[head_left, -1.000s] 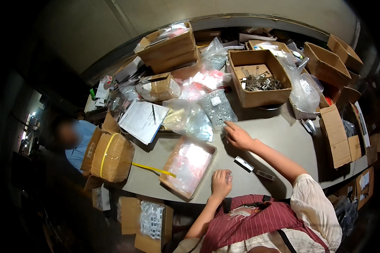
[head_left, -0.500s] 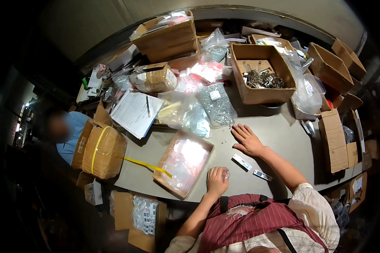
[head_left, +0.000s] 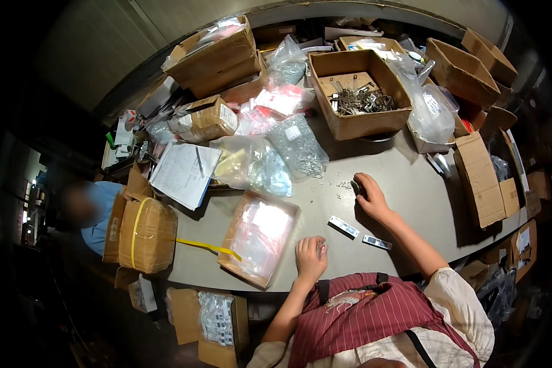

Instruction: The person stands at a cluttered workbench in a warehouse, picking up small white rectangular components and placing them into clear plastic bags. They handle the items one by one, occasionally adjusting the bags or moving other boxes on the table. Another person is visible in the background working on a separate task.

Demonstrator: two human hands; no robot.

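Grey worktop (head_left: 411, 190) is touched by the right hand (head_left: 370, 197), laid palm down over scattered small screws (head_left: 337, 184), its grip loose and nothing clearly held. Something small and shiny is pinched in the half-closed grip of the left hand (head_left: 310, 257), beside a tray of clear bags (head_left: 257, 236). Two flat metal pieces (head_left: 343, 226) lie between the hands.

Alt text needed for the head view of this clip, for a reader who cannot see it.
A person's right hand rests on a grey table beside small scattered metal parts, while the left hand holds small pieces near the table's front edge. Cardboard boxes and clear plastic bags crowd the far side.
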